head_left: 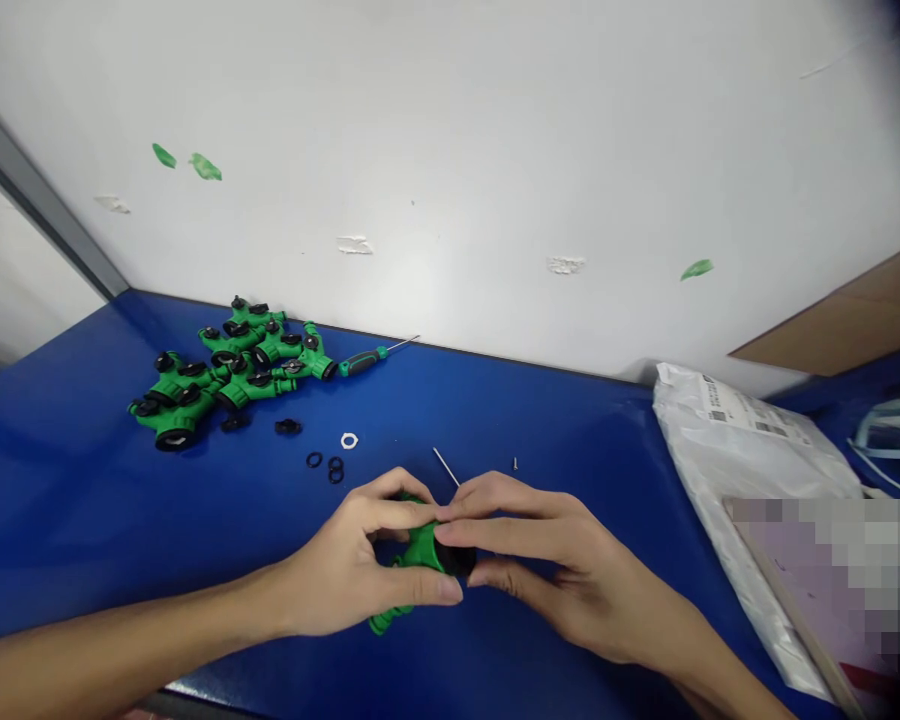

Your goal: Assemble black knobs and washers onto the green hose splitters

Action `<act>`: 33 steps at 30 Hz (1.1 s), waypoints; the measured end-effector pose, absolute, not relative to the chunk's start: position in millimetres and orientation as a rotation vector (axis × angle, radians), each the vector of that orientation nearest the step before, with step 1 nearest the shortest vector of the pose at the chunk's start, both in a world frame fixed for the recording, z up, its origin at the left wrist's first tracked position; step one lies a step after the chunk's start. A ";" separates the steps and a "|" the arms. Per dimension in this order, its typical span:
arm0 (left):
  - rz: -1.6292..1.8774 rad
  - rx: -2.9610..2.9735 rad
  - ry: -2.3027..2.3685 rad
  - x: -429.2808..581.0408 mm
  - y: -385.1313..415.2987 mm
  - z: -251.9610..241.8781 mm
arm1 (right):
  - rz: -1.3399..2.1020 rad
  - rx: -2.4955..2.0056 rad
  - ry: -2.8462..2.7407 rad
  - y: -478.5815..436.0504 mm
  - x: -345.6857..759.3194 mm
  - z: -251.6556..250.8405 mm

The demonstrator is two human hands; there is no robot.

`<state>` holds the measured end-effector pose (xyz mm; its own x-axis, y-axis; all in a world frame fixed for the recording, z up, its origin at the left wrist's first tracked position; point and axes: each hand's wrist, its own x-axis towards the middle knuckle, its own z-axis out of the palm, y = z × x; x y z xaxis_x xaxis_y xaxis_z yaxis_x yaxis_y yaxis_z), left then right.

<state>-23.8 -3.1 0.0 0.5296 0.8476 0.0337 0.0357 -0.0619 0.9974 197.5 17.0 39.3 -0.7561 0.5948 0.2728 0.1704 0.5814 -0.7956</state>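
Observation:
My left hand (345,565) is wrapped round a green Y-shaped hose splitter (423,546), thumb along its near side. At the splitter's right end sits a black collar (457,560), pinched by the fingers and thumb of my right hand (547,545). Part of the splitter is hidden under my fingers. A thin metal rod (445,466) pokes out behind my right fingers; its other end is hidden. Beyond my hands lie black O-rings (314,460), a white ring (344,440), black knobs (288,427) and a small screw (515,464).
Several green splitters with black knobs (176,415) are heaped at the back left of the blue table (555,420). Beside them lies a green-and-black screwdriver (361,362). On the right are a white plastic parcel (690,430) and brown cardboard (855,310). A white wall (450,150) stands behind.

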 end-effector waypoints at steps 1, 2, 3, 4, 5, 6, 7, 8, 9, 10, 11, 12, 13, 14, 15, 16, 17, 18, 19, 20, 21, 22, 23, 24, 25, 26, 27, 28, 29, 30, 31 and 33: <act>0.794 1.501 0.802 -24.1 -2.9 0.2 | 1.053 -0.615 -2.294 16.5 197.3 39.1; 0.797 1.503 0.808 -24.2 -2.8 0.3 | 1.018 -0.621 -2.292 15.9 196.8 38.4; 0.802 1.504 0.812 -24.4 -2.8 0.4 | 0.973 -0.628 -2.286 15.3 196.1 37.2; 0.804 1.507 0.816 -24.4 -2.7 0.5 | 0.923 -0.630 -2.276 14.8 195.3 35.5; 0.809 1.514 0.818 -24.5 -2.7 0.6 | 0.874 -0.629 -2.261 14.3 194.4 33.4; 0.812 1.520 0.816 -24.4 -2.6 0.7 | 0.832 -0.624 -2.247 14.1 193.5 30.9; 0.814 1.526 0.813 -24.4 -2.4 0.8 | 0.797 -0.621 -2.234 14.0 192.7 28.2; 0.810 1.535 0.809 -24.2 -2.3 1.0 | 0.772 -0.615 -2.223 14.0 191.9 25.4; 0.804 1.541 0.807 -24.1 -2.1 1.2 | 0.756 -0.609 -2.211 14.2 191.3 22.8; 0.798 1.547 0.807 -23.9 -1.8 1.5 | 0.750 -0.603 -2.201 14.4 190.8 20.6; 0.796 1.558 0.805 -23.7 -1.5 1.8 | 0.753 -0.601 -2.195 14.7 190.4 19.0; 0.793 1.567 0.806 -23.5 -1.2 2.2 | 0.756 -0.598 -2.187 15.0 190.2 18.3; 0.794 1.570 0.805 -23.4 -0.9 2.5 | 0.761 -0.605 -2.186 15.2 190.2 18.4; 0.794 1.560 0.803 -23.3 -0.6 2.8 | 0.768 -0.623 -2.193 15.4 190.4 19.5; 0.792 1.537 0.801 -23.2 -0.5 3.0 | 0.774 -0.652 -2.206 15.5 191.0 21.3; 0.785 1.504 0.799 -23.3 -0.4 3.1 | 0.779 -0.688 -2.222 15.4 191.8 23.6; 0.777 1.464 0.797 -23.3 -0.4 3.1 | 0.788 -0.722 -2.238 15.4 192.8 26.1; 0.768 1.424 0.793 -23.4 -0.6 2.9 | 0.805 -0.744 -2.254 15.2 194.0 28.3; 0.763 1.391 0.787 -23.3 -0.7 2.6 | 0.835 -0.749 -2.274 15.1 195.1 29.9; 0.759 1.365 0.782 -23.3 -0.9 2.2 | 0.872 -0.733 -2.288 14.9 196.2 30.8; 0.759 1.345 0.776 -23.1 -1.1 1.8 | 0.909 -0.706 -2.297 14.8 196.9 31.0; 0.763 1.330 0.773 -22.9 -1.2 1.4 | 0.936 -0.676 -2.298 14.7 197.3 30.4; 0.768 1.322 0.773 -22.8 -1.1 1.2 | 0.948 -0.651 -2.286 14.6 197.3 29.3; 0.773 1.320 0.775 -22.7 -0.9 1.2 | 0.946 -0.634 -2.269 14.5 197.0 27.9; 0.772 1.326 0.769 -22.8 -0.5 1.4 | 0.932 -0.627 -2.250 14.3 196.4 26.5; 0.767 1.338 0.756 -23.0 0.1 2.0 | 0.914 -0.629 -2.234 14.1 195.7 25.3; 0.757 1.354 0.734 -23.4 0.7 2.7 | 0.896 -0.634 -2.225 13.8 195.0 24.3; 0.739 1.375 0.712 -24.0 1.3 3.6 | 0.878 -0.646 -2.220 13.5 194.3 23.7; 0.720 1.399 0.693 -24.5 1.7 4.5 | 0.857 -0.663 -2.215 13.3 193.7 23.3; 0.707 1.427 0.683 -25.0 2.0 5.3 | 0.834 -0.684 -2.208 13.1 193.3 23.0; 0.700 1.459 0.684 -25.4 2.0 5.9 | 0.810 -0.705 -2.198 13.0 193.1 22.8; 0.706 1.522 0.716 -25.5 1.4 6.7 | 0.765 -0.740 -2.181 13.1 192.9 22.2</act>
